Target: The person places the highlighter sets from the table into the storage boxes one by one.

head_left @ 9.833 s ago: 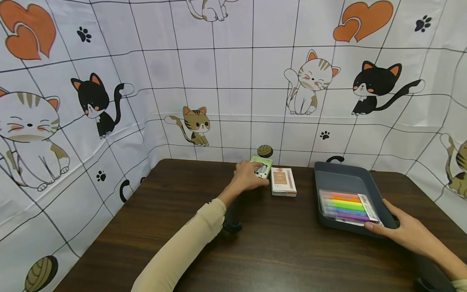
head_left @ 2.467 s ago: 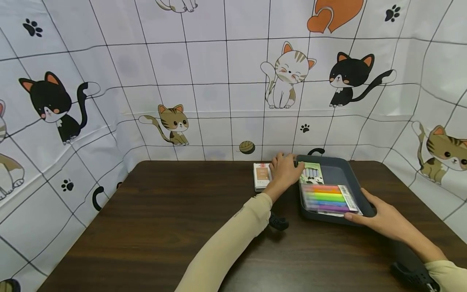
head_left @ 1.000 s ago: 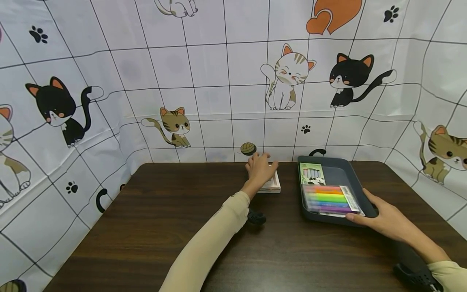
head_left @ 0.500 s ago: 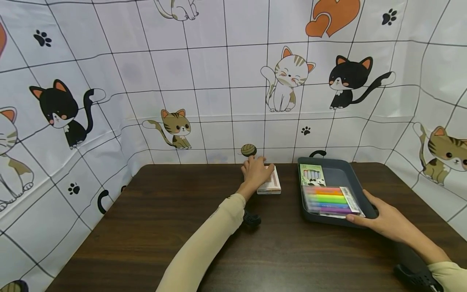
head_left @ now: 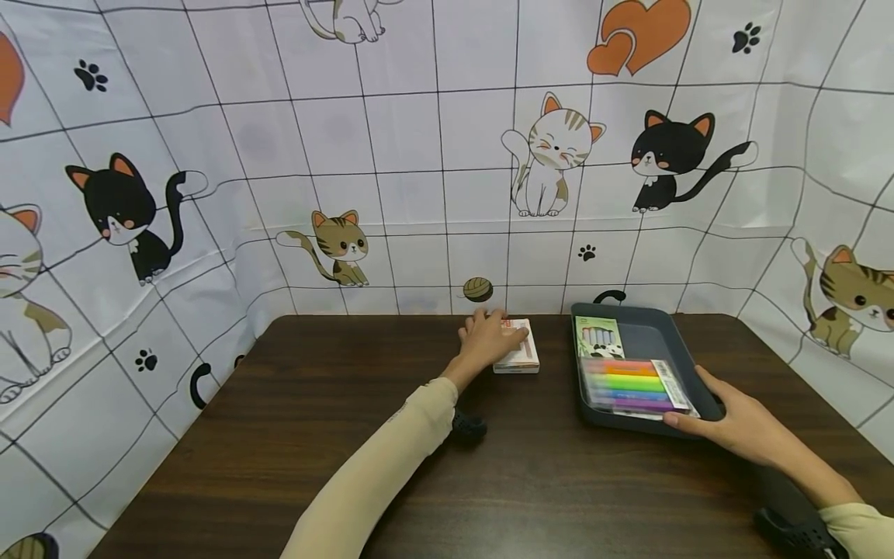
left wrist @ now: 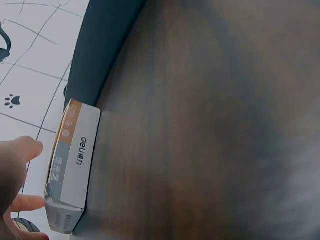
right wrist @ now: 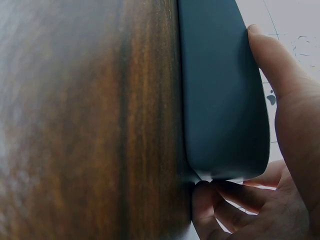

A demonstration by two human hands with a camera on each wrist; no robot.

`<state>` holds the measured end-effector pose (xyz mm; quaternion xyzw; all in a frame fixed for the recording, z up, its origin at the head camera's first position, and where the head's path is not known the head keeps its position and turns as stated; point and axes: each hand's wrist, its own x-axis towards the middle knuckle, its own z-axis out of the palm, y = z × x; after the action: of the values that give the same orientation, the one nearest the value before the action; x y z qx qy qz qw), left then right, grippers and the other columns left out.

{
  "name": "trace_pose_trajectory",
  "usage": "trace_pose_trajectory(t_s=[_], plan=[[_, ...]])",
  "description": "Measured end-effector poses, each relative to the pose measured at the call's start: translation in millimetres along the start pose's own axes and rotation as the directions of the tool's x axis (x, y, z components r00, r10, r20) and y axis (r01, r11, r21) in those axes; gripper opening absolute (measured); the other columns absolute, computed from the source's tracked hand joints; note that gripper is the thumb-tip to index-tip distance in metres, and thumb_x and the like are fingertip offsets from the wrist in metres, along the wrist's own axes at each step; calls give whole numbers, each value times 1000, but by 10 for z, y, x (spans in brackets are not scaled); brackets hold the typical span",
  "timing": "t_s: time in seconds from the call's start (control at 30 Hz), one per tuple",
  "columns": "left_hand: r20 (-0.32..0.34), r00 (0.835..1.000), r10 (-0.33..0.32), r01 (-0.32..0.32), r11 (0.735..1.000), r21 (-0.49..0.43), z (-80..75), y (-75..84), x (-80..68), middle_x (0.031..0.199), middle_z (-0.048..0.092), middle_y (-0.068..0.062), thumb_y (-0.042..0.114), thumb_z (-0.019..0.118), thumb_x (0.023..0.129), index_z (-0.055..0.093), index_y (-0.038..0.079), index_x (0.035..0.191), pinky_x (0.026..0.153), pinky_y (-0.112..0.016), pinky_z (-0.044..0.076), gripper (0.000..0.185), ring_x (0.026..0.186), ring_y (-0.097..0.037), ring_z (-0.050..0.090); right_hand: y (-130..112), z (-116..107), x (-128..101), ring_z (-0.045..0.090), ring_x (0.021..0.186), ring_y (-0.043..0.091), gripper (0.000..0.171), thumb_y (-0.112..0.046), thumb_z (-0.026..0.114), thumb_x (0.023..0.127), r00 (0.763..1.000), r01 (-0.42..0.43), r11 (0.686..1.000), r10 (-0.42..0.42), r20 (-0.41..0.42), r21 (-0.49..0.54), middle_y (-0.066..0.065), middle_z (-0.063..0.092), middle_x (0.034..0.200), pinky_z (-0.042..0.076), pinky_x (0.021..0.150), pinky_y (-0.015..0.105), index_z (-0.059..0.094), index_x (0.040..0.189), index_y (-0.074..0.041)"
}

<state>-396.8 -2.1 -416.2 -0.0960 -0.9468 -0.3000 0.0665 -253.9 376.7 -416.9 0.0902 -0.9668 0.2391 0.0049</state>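
My left hand [head_left: 483, 341] is over a small white box [head_left: 520, 355] with an orange panel on the dark wooden table. In the left wrist view, the box [left wrist: 75, 160] shows "deli" lettering on its side; the thumb stands apart from it, and a fingertip reaches its near end. My right hand [head_left: 743, 419] grips the near right corner of a dark grey tray [head_left: 649, 330], thumb over the rim. From the right wrist view, fingers curl around the corner of the tray [right wrist: 225, 100]. Inside lie a clear pack of rainbow-coloured pens [head_left: 632, 384] and a green panda-print pack [head_left: 598, 338].
A white cloth [head_left: 419, 140] printed with cats hangs behind and beside the wooden table [head_left: 335, 388]. The tray stands just right of the white box, near the table's back edge. Black wrist devices [head_left: 796, 532] sit under both forearms.
The green panda pack has gone from the table into the tray, carried by my left hand. That hand then moved back left to the white box. My right hand has stayed on the tray.
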Motion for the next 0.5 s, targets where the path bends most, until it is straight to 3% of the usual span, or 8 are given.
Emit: trace_pose_trajectory(t_s=[0.3, 0.5], plan=[[8, 1000, -25, 25, 1000, -1, 38, 170, -142, 152, 33, -20, 63, 64, 92, 52, 11, 148, 100, -63, 31, 77, 133, -41, 34, 31, 13, 7, 37, 124, 67, 111, -54, 69, 91, 1000, 0, 1000, 0, 4, 0, 50, 30, 143, 38, 88, 74, 9, 156, 13], [0, 999, -40, 40, 999, 5, 57, 287, -185, 152, 30, -21, 60, 68, 90, 56, 10, 142, 96, -68, 35, 72, 132, -41, 34, 26, 5, 11, 38, 124, 67, 111, -54, 69, 91, 1000, 3, 1000, -3, 2, 1, 50, 30, 143, 38, 88, 74, 9, 157, 13]])
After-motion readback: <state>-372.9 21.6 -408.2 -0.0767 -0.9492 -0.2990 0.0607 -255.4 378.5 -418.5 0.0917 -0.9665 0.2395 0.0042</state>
